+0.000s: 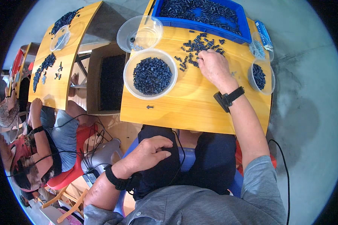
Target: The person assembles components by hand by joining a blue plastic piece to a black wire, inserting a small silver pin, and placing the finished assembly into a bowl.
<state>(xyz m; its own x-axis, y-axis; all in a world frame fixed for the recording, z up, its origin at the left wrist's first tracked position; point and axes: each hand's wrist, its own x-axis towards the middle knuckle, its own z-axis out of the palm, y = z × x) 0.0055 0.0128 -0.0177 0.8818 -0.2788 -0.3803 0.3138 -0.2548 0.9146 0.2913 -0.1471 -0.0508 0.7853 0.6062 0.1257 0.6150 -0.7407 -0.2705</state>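
My right hand (215,68) is over the wooden table with its fingers curled down at the near edge of a loose spread of small black plastic parts (193,47). Its fingertips are bent together, and whatever is between them is hidden. My left hand (150,153) hovers over my lap below the table edge, thumb and fingers apart, nothing seen in it. To the left of the spread stands a round clear tub (151,93) filled with similar black parts. A single black part (150,107) lies near the table's front edge.
A blue tray (248,35) of black parts sits at the back. Clear cups hold black parts (259,76) and small pale pieces (257,48) at right. Another clear tub (141,32) and a cardboard box (95,108) are at left. A person (37,150) sits by another table.
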